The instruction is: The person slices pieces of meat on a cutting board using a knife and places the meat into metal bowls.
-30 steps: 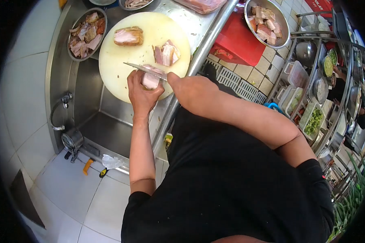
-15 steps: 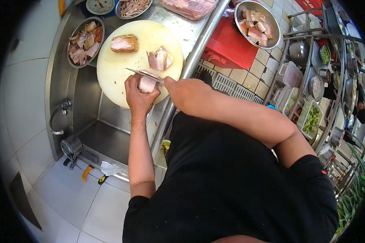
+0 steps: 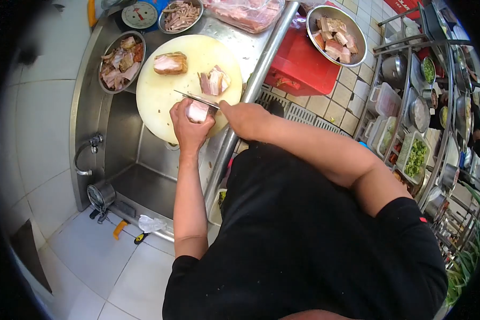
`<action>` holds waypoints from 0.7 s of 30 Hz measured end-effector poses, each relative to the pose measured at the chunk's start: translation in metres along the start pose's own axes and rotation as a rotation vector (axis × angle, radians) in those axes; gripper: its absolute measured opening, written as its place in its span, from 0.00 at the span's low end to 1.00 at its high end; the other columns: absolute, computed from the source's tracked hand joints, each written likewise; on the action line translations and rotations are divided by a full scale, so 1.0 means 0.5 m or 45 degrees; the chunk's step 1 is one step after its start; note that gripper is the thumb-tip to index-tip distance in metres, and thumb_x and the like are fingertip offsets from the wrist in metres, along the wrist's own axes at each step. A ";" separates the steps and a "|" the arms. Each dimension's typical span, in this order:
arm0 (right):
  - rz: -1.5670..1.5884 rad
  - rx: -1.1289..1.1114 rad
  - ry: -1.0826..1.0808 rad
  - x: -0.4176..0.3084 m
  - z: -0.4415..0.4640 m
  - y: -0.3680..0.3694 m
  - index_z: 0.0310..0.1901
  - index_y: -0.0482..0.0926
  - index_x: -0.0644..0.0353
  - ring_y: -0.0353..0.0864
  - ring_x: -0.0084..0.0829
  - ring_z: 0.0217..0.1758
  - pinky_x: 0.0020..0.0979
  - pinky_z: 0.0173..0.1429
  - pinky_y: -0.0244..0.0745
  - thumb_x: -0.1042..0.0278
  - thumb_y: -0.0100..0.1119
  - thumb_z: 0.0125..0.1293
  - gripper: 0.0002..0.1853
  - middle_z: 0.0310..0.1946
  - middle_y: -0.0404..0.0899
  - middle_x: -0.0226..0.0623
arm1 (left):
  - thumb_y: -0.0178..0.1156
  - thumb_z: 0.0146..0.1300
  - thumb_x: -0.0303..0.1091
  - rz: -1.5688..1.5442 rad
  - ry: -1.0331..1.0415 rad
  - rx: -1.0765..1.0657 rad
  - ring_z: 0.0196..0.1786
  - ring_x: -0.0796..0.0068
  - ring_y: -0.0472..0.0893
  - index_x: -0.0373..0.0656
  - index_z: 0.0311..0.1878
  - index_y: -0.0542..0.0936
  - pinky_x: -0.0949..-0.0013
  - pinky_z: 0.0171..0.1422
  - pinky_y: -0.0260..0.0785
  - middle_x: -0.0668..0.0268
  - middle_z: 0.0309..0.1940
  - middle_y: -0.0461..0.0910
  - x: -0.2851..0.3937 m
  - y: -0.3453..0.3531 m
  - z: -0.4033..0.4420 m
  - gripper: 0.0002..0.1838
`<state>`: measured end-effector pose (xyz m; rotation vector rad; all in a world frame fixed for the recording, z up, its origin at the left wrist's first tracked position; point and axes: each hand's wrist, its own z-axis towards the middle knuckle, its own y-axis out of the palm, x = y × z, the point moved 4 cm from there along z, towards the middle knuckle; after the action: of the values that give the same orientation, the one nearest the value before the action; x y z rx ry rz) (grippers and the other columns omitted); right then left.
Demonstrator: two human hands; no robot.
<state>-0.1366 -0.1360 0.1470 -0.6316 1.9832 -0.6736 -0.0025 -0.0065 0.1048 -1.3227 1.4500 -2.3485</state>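
My left hand grips a block of pork belly, thumb and fingers on either side of it. A knife is in my right hand, its blade lying across the far end of that block. Both hands are over the near part of a round, pale cutting board. Cut pork slices lie just beyond the blade, and another browned pork block rests farther back on the board. How deep the blade sits in the meat I cannot tell.
The board spans a steel sink. Left of it stands a bowl of meat pieces; behind are a bowl of meat strips, a scale and bagged meat. A bowl of pork chunks sits on a red box.
The whole view has shifted slightly, so the board and sink appear a little farther right. Both hands keep their grips, and the knife stays at the far end of the pork block.
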 end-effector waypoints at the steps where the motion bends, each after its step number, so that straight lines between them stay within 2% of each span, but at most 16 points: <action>1: -0.004 -0.047 0.024 0.004 -0.011 0.004 0.59 0.69 0.66 0.86 0.56 0.48 0.53 0.51 0.80 0.73 0.50 0.69 0.18 0.42 0.85 0.59 | 0.75 0.45 0.36 -0.069 -0.039 -0.007 0.60 0.56 0.76 0.39 0.63 0.73 0.58 0.65 0.72 0.55 0.58 0.73 -0.016 -0.003 -0.003 0.39; 2: 0.000 -0.049 0.021 -0.003 -0.016 0.000 0.59 0.69 0.66 0.86 0.56 0.48 0.53 0.51 0.80 0.73 0.50 0.69 0.18 0.42 0.85 0.59 | 0.75 0.45 0.35 -0.138 -0.077 -0.020 0.59 0.58 0.77 0.39 0.64 0.72 0.60 0.63 0.74 0.57 0.57 0.74 -0.040 -0.004 -0.009 0.39; 3: -0.008 -0.109 0.076 -0.006 -0.018 -0.012 0.62 0.68 0.64 0.86 0.56 0.50 0.52 0.52 0.80 0.73 0.50 0.68 0.20 0.44 0.85 0.58 | 0.73 0.50 0.35 -0.398 -0.158 -0.004 0.60 0.63 0.79 0.42 0.65 0.71 0.61 0.60 0.76 0.60 0.58 0.75 -0.108 0.010 -0.015 0.37; 4: -0.014 -0.171 0.130 -0.007 -0.018 -0.016 0.64 0.68 0.62 0.86 0.55 0.51 0.52 0.53 0.79 0.73 0.51 0.67 0.23 0.46 0.84 0.58 | 0.73 0.50 0.35 -0.393 -0.152 0.001 0.60 0.63 0.79 0.42 0.65 0.71 0.61 0.60 0.76 0.60 0.58 0.75 -0.108 -0.005 -0.008 0.37; 6: 0.014 -0.158 0.105 0.012 0.006 -0.001 0.66 0.67 0.61 0.86 0.54 0.51 0.51 0.53 0.80 0.73 0.51 0.67 0.25 0.46 0.84 0.57 | 0.70 0.53 0.36 -1.484 -0.687 0.088 0.63 0.60 0.77 0.44 0.60 0.74 0.57 0.64 0.73 0.58 0.58 0.76 -0.119 -0.039 -0.020 0.30; 7: 0.039 -0.147 0.087 0.012 0.013 -0.002 0.69 0.66 0.60 0.86 0.53 0.51 0.50 0.52 0.80 0.73 0.51 0.66 0.28 0.47 0.84 0.57 | 0.65 0.58 0.48 -1.643 -0.663 0.086 0.64 0.55 0.77 0.45 0.63 0.74 0.52 0.65 0.73 0.56 0.62 0.76 -0.116 -0.059 -0.025 0.32; 8: 0.038 -0.152 0.070 0.013 0.014 0.000 0.69 0.66 0.60 0.86 0.53 0.51 0.50 0.52 0.80 0.73 0.51 0.66 0.28 0.47 0.84 0.57 | 0.65 0.58 0.48 -1.633 -0.662 0.103 0.64 0.55 0.77 0.45 0.63 0.74 0.52 0.65 0.73 0.56 0.62 0.76 -0.114 -0.079 -0.034 0.32; 10: 0.462 -0.067 0.125 0.015 0.008 -0.015 0.70 0.68 0.59 0.83 0.52 0.58 0.45 0.63 0.75 0.74 0.44 0.70 0.26 0.53 0.82 0.60 | 0.60 0.58 0.58 -2.199 -0.771 -0.042 0.66 0.49 0.76 0.43 0.68 0.72 0.44 0.67 0.72 0.53 0.65 0.75 -0.101 -0.096 -0.049 0.39; 11: 0.498 -0.127 0.194 0.013 0.005 -0.023 0.72 0.68 0.55 0.80 0.49 0.63 0.41 0.66 0.73 0.72 0.43 0.72 0.27 0.57 0.80 0.58 | 0.57 0.57 0.61 -2.298 -0.805 -0.018 0.67 0.46 0.74 0.44 0.69 0.72 0.38 0.67 0.70 0.52 0.67 0.74 -0.114 -0.095 -0.057 0.41; 14: 0.489 -0.029 0.199 0.001 -0.026 -0.068 0.72 0.68 0.56 0.81 0.49 0.62 0.41 0.66 0.73 0.71 0.45 0.72 0.26 0.58 0.80 0.58 | 0.60 0.55 0.60 -2.381 -0.861 0.067 0.67 0.47 0.75 0.44 0.69 0.73 0.36 0.67 0.70 0.53 0.67 0.74 -0.110 -0.097 -0.084 0.42; 15: 0.529 0.184 -0.036 0.017 -0.024 -0.058 0.72 0.67 0.59 0.82 0.47 0.59 0.40 0.62 0.76 0.71 0.46 0.73 0.26 0.55 0.82 0.55 | 0.60 0.55 0.60 -2.381 -0.864 0.087 0.67 0.47 0.75 0.44 0.69 0.73 0.36 0.67 0.70 0.53 0.67 0.74 -0.106 -0.097 -0.092 0.42; 16: 0.523 0.166 -0.049 0.024 -0.035 -0.064 0.72 0.67 0.59 0.82 0.47 0.59 0.40 0.62 0.76 0.71 0.46 0.73 0.26 0.55 0.82 0.55 | 0.60 0.53 0.60 -2.413 -0.846 0.071 0.67 0.46 0.75 0.44 0.70 0.72 0.34 0.66 0.70 0.53 0.66 0.75 -0.097 -0.098 -0.096 0.43; 18: 0.718 0.247 -0.042 0.029 -0.055 -0.101 0.70 0.69 0.58 0.83 0.50 0.57 0.44 0.63 0.75 0.64 0.47 0.74 0.25 0.52 0.81 0.59 | 0.61 0.51 0.60 -2.435 -0.819 0.098 0.67 0.46 0.75 0.45 0.71 0.72 0.32 0.65 0.70 0.53 0.66 0.75 -0.086 -0.101 -0.104 0.45; 21: 0.715 0.296 0.015 0.025 -0.103 -0.147 0.68 0.70 0.62 0.83 0.48 0.58 0.41 0.63 0.73 0.65 0.49 0.75 0.23 0.52 0.81 0.58 | 0.68 0.44 0.56 -2.520 -0.582 -0.126 0.69 0.47 0.74 0.46 0.71 0.71 0.32 0.69 0.67 0.52 0.68 0.73 -0.058 -0.107 -0.089 0.48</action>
<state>-0.1755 -0.1864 0.2112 0.0763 1.9288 -0.5414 0.0029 0.0670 0.1195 -3.9066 -0.4302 -1.7044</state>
